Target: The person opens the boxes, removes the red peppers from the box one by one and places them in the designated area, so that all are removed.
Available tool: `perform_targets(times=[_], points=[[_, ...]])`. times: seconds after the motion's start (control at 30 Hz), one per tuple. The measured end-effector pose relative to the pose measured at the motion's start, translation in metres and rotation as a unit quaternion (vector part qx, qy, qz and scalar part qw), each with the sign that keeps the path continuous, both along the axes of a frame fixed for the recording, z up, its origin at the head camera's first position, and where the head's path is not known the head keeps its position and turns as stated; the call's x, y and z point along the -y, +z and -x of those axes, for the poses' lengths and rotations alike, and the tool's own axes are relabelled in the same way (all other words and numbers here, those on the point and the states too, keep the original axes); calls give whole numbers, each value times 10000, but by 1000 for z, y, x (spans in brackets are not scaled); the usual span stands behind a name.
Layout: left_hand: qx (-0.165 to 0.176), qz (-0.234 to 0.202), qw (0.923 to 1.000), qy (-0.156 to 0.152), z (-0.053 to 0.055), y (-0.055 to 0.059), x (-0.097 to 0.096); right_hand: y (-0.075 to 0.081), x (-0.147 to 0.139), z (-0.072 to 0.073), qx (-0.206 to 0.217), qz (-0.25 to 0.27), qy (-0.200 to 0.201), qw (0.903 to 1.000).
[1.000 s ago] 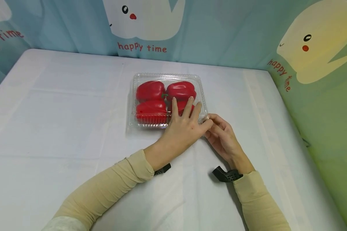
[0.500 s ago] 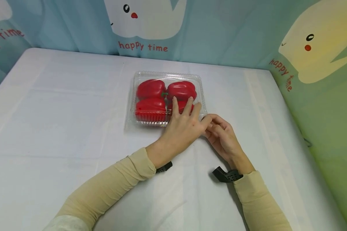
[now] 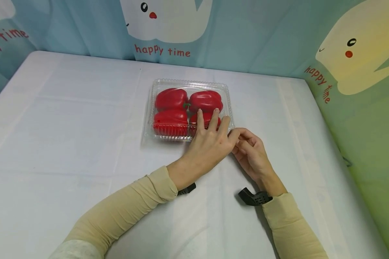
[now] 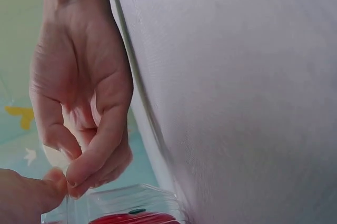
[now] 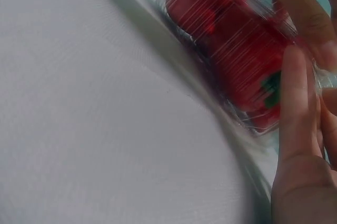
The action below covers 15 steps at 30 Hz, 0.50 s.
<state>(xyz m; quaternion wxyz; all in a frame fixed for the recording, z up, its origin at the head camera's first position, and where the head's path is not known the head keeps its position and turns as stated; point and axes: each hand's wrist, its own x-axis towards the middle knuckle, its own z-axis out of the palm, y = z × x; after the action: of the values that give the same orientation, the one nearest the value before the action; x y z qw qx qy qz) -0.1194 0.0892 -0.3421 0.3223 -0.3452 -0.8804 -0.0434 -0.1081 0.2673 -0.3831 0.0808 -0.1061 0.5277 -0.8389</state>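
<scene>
A clear plastic clamshell container sits on the white-covered table with its lid over several red bell peppers, one showing a green stem. My left hand reaches across its front right, fingers spread and resting on the lid. The left thumb meets the front right corner, beside the right fingertips. There my right hand pinches the container's rim between thumb and curled fingers, also visible as the right hand in the left wrist view. The exact grip at the corner is partly hidden by my fingers.
White cloth covers the table. A blue curtain printed with white cartoon figures stands behind the back edge, and a green curtain runs along the right side.
The view has shifted slightly. Both hands stay at the front right corner in nearly the same pose, and the container shows no clear movement of its own.
</scene>
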Motion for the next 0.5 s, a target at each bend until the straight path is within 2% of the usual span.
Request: perform_targets(times=[0.17, 0.37, 0.5], points=[[-82, -80, 9999, -13, -1, 1, -1, 3, 3, 1, 95, -121, -116, 9998], [-140, -82, 9997, -174, 2, 2, 0, 7, 3, 2, 494, -98, -330, 9982], [251, -6, 9987, -454, 6, 8, 10, 7, 1, 0, 590, 65, -368, 9976]])
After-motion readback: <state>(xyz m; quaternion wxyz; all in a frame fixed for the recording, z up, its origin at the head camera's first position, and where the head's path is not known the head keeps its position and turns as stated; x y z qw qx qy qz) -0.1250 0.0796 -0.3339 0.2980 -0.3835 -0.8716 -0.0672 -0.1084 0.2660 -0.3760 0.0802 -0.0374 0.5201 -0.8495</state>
